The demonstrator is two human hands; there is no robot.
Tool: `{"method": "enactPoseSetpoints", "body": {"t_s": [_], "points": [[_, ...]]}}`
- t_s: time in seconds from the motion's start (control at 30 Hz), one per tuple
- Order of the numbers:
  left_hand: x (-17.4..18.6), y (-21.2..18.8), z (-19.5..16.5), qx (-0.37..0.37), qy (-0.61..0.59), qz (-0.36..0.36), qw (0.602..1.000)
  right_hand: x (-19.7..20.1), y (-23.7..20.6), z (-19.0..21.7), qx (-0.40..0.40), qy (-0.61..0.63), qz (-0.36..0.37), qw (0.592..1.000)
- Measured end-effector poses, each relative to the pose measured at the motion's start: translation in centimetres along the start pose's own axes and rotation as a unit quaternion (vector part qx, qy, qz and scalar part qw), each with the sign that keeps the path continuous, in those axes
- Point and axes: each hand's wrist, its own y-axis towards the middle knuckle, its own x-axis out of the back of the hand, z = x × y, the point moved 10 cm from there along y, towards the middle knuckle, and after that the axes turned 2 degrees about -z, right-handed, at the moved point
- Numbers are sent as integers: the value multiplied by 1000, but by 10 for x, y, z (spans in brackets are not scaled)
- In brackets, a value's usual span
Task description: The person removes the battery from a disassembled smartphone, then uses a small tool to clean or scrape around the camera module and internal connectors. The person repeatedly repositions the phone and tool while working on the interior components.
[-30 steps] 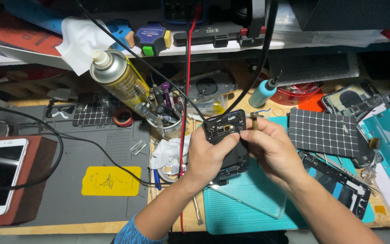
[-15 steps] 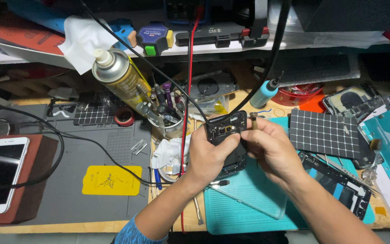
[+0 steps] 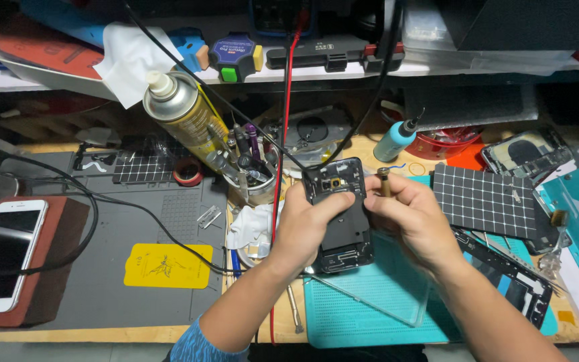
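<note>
Phone (image 3: 340, 214), back open, gripped by left hand (image 3: 306, 224) to steady it; right hand (image 3: 413, 218), at 3 o'clock, pinches small tool (image 3: 384, 181). Spray can (image 3: 182, 114) at 10 o'clock.

A wooden workbench (image 3: 68, 333) is filling the view, its left part lying under a grey mat (image 3: 102, 281). A cluttered shelf (image 3: 437, 67) is running along the back, casting shadow beneath, while bright light is falling from above.
</note>
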Motion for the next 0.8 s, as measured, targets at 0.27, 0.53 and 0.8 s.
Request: {"method": "enactPoseSetpoints", "body": {"t_s": [0.27,0.53,0.8], "points": [[1,6,14,7,-116,-26,993,-6,-30,51,199,-303,-103,926],[-13,3,13,-86,-51,-65,993,-16,-42,64,288,-372,-115,875],[-30,-10,3,-137,19,-6,990,20,-8,11,81,-80,-45,992]]}}
